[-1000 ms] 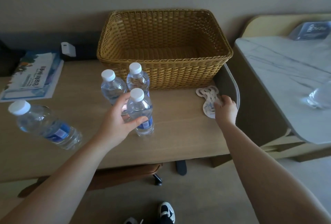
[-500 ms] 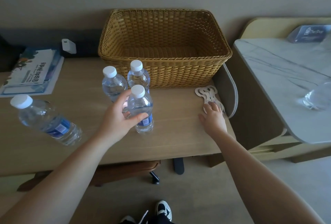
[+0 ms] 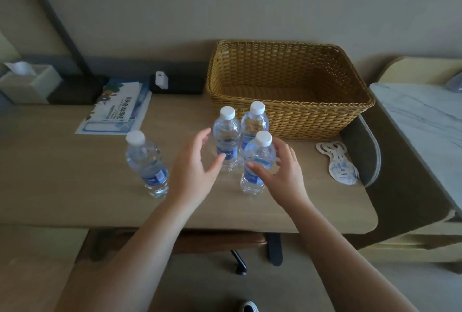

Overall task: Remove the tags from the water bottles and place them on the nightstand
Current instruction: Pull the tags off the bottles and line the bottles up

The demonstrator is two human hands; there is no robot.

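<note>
Several clear water bottles with white caps and blue labels stand on the wooden desk [image 3: 75, 186]. One bottle [image 3: 146, 161] stands apart at the left; two [image 3: 226, 134] [image 3: 255, 122] stand in front of the basket. My right hand [image 3: 282, 176] curls around the front bottle [image 3: 258, 154], thumb across its label and fingers on its right side. My left hand [image 3: 196, 171] is spread with nothing in it, its thumb tip at the back-left bottle's label. A pile of white tags [image 3: 337, 161] lies at the desk's right edge. The marble-topped nightstand [image 3: 425, 124] stands at the right.
A wicker basket [image 3: 300, 119] sits at the back of the desk. A brochure [image 3: 117, 109], a tissue box [image 3: 27, 82] and a white plug [image 3: 160, 79] lie at the back left. A chair [image 3: 225, 241] is tucked under the desk.
My right hand left the tags and moved left onto the front bottle. My left hand let go of that bottle and opened. The view has swung to the left.
</note>
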